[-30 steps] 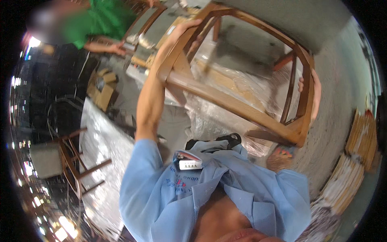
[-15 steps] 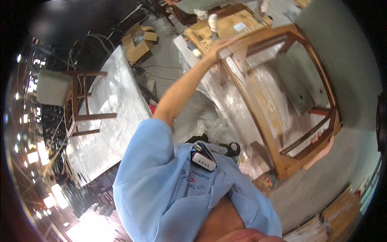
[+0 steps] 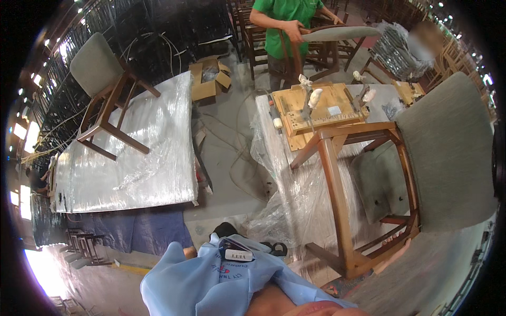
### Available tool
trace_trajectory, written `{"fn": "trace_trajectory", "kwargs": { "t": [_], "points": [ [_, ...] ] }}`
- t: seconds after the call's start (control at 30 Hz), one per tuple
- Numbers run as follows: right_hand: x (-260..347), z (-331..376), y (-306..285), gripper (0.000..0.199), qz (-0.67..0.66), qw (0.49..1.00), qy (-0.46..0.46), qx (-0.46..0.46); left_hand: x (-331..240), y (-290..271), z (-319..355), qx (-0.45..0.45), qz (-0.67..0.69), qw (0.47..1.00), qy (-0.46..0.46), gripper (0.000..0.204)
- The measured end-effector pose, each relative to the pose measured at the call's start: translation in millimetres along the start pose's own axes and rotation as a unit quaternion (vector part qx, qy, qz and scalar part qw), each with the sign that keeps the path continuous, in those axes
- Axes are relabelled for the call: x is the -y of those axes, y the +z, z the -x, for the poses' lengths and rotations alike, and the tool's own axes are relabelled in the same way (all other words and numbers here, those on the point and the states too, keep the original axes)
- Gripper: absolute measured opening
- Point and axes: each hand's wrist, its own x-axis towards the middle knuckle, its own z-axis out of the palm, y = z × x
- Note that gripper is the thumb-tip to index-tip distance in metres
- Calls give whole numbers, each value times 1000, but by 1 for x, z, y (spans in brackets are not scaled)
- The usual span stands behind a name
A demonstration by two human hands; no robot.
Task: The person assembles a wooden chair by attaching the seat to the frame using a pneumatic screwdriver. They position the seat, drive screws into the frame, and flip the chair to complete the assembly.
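Wooden chair point(image 3: 363, 195) with grey seat lying tipped on plastic-wrapped desk point(image 3: 295, 179), right hand point(image 3: 392, 257) fingers under its lower leg rail, grip state unclear, left hand out of view, second chair point(image 3: 108, 89) on far desk point(image 3: 132, 152)

The person is wearing a light blue collared work shirt point(image 3: 211, 279), hanging open at the front near the lower edge, with small red and blue embroidery on the chest and a white rectangular badge point(image 3: 238, 255) clipped on a dark holder.
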Motion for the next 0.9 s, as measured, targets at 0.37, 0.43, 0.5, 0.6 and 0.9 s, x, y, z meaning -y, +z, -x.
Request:
{"fn": "trace_trajectory", "kwargs": {
  "t": [0.37, 0.43, 0.5, 0.6, 0.9],
  "points": [
    [51, 178, -15, 62, 117, 905, -390, -122, -1, -144, 32, -183, 715, 644, 201, 25],
    [47, 266, 25, 52, 1, 903, -430, -10, 37, -161, 24, -180, 721, 632, 221, 33],
    [36, 337, 65, 47, -5, 922, -364, 132, 64, -172, 17, -168, 722, 635, 217, 37],
    [11, 419, 133, 47, -50, 875, -353, 328, 103, -172, 20, -163, 763, 580, 236, 41],
    [32, 758, 234, 35, -68, 729, -320, 602, 262, -245, -16, -183, 867, 441, 143, 35]
  ]
}}
